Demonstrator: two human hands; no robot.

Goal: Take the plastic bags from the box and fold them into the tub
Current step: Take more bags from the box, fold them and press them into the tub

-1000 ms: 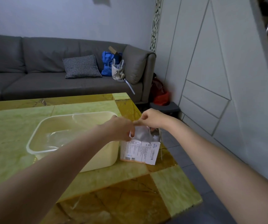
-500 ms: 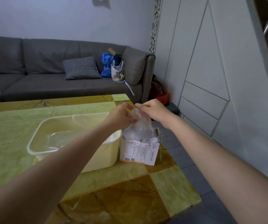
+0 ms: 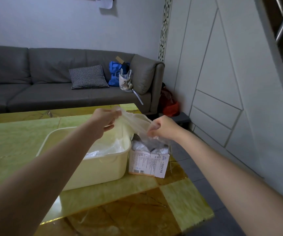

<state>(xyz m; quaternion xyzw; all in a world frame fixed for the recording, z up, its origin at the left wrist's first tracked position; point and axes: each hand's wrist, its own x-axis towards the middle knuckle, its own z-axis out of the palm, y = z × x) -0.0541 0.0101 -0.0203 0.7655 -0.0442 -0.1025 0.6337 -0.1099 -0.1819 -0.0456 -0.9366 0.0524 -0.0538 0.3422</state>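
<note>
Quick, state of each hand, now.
Left hand: pinching one end of the plastic bag, above the tub.
Right hand: gripping the bag's other end, above the box.

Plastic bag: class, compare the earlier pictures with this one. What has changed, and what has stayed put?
Both hands rose from the box, drawing the plastic bag up and out. The left hand moved left over the tub and the right hand right, stretching the bag. Each keeps its pinch. Box and tub stayed.
</note>
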